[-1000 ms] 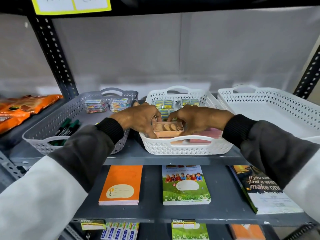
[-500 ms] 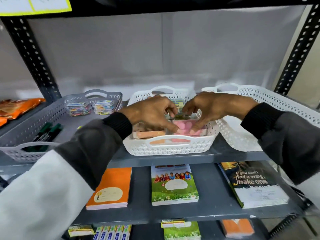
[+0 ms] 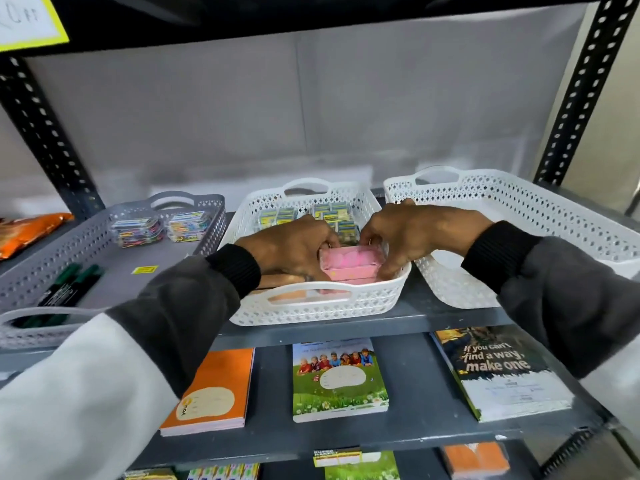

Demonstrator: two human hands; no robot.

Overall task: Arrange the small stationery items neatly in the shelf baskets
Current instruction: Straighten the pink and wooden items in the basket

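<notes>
A small white basket stands in the middle of the shelf. Both my hands are inside it. My left hand and my right hand grip a clear box of pink erasers from its two ends, at the basket's front right. An orange box lies under my left hand, mostly hidden. Several small yellow-and-blue boxes fill the back of the basket.
A grey basket to the left holds green markers and two clear boxes of coloured clips. A large white basket stands to the right. Notebooks lie on the shelf below. Black uprights frame both sides.
My hands left the orange box and now hold the pink eraser box at the basket's front right. The view has swung to the right and closer.
</notes>
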